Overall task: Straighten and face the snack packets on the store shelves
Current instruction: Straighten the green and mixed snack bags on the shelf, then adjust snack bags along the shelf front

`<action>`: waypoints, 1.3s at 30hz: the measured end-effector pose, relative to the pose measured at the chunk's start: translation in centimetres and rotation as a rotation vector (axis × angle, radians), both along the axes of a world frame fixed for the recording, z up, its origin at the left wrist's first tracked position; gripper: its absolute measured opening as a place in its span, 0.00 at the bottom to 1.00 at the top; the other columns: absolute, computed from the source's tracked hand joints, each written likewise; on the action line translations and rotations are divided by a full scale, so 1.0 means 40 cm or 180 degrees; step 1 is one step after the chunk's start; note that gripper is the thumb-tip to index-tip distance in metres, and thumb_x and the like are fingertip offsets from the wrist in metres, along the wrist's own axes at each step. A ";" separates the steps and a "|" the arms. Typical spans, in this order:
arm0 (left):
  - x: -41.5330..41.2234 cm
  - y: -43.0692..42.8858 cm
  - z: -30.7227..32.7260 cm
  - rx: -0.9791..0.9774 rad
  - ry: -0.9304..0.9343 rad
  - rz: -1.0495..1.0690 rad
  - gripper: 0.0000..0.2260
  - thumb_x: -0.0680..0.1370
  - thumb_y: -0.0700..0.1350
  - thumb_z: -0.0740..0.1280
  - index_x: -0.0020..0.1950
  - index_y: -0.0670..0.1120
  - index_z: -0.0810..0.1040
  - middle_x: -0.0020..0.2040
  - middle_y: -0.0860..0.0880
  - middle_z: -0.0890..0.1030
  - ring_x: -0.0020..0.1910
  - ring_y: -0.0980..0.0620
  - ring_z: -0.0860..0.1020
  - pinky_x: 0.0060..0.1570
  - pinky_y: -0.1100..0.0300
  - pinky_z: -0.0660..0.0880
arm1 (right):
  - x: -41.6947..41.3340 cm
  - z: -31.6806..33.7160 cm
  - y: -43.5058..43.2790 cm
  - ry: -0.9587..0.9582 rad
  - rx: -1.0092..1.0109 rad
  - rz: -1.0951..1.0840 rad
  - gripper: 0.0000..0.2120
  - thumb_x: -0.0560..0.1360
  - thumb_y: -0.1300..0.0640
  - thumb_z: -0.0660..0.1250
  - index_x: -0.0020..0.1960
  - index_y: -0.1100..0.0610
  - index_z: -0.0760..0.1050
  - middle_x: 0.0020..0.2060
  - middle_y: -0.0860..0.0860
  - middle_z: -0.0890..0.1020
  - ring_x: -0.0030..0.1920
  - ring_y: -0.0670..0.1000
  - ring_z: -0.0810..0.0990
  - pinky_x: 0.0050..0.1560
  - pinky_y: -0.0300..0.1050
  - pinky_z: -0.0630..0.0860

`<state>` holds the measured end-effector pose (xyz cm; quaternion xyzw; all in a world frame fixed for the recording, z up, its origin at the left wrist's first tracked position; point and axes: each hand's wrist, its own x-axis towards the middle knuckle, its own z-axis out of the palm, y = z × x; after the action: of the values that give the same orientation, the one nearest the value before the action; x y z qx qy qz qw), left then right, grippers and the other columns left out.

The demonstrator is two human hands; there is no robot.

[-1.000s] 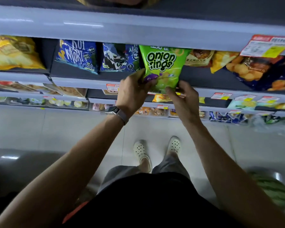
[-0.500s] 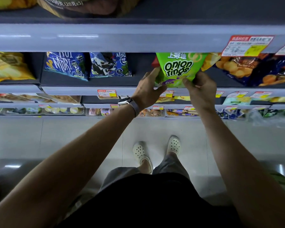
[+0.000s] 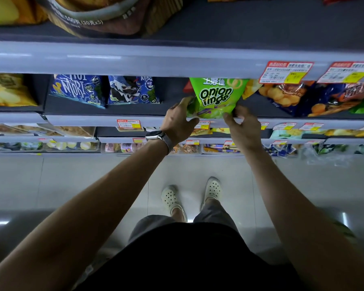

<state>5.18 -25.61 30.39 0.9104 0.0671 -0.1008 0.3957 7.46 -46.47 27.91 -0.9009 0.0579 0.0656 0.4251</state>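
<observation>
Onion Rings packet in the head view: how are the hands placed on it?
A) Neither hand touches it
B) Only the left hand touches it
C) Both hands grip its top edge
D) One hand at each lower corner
D: the left hand holds the lower left corner and the right hand the lower right corner of the Onion Rings packet, which stands front-facing on the shelf.

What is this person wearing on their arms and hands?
Both arms are bare, no sleeves in view. Neither the left hand nor the right hand wears a glove. The left wrist carries a watch with a pale case and a grey band; the right wrist has nothing on it.
</observation>
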 end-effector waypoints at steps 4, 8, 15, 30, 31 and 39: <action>-0.038 -0.003 0.030 0.0086 0.0152 0.0029 0.28 0.79 0.40 0.72 0.78 0.42 0.70 0.70 0.41 0.80 0.69 0.40 0.77 0.63 0.53 0.73 | -0.039 0.036 -0.008 -0.0013 -0.0194 -0.0042 0.17 0.80 0.56 0.70 0.68 0.59 0.80 0.62 0.53 0.85 0.64 0.53 0.80 0.60 0.38 0.71; -0.094 -0.009 0.070 0.0133 0.0199 0.0114 0.22 0.80 0.40 0.70 0.74 0.43 0.76 0.68 0.41 0.81 0.65 0.39 0.79 0.57 0.52 0.75 | -0.102 0.091 -0.018 0.0028 -0.0258 0.0046 0.19 0.80 0.53 0.70 0.68 0.61 0.79 0.53 0.57 0.85 0.49 0.54 0.80 0.56 0.44 0.75; -0.243 -0.013 0.121 0.0272 0.0373 -0.0067 0.16 0.83 0.48 0.67 0.71 0.52 0.78 0.66 0.47 0.83 0.59 0.42 0.83 0.56 0.48 0.81 | -0.257 0.213 -0.017 0.0322 -0.1165 0.0802 0.13 0.82 0.49 0.67 0.63 0.52 0.83 0.58 0.54 0.85 0.60 0.57 0.82 0.59 0.53 0.78; -0.539 -0.059 0.313 0.0784 0.0684 0.0910 0.20 0.84 0.53 0.61 0.76 0.56 0.73 0.69 0.56 0.81 0.66 0.49 0.80 0.63 0.56 0.76 | -0.407 0.375 0.034 0.0291 -0.1482 0.2307 0.20 0.81 0.36 0.60 0.70 0.41 0.73 0.66 0.37 0.78 0.67 0.43 0.76 0.63 0.43 0.75; -0.555 -0.065 0.321 0.0837 0.0742 0.0944 0.20 0.84 0.53 0.60 0.77 0.55 0.73 0.69 0.56 0.81 0.66 0.49 0.79 0.63 0.56 0.75 | -0.412 0.379 0.037 0.0277 -0.1466 0.2394 0.20 0.81 0.36 0.60 0.70 0.40 0.73 0.66 0.37 0.78 0.66 0.43 0.76 0.63 0.42 0.75; -0.665 -0.089 0.344 0.0940 0.1325 0.1387 0.21 0.85 0.57 0.59 0.77 0.55 0.72 0.70 0.54 0.80 0.69 0.49 0.78 0.64 0.54 0.75 | -0.445 0.388 0.077 0.0352 -0.1455 0.3185 0.20 0.82 0.36 0.58 0.71 0.41 0.71 0.66 0.40 0.79 0.65 0.46 0.77 0.59 0.44 0.76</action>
<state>-21.42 -29.18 44.15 0.8820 0.3535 -0.1867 0.2496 -10.34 -43.40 43.41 -0.8831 -0.3422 0.2927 0.1320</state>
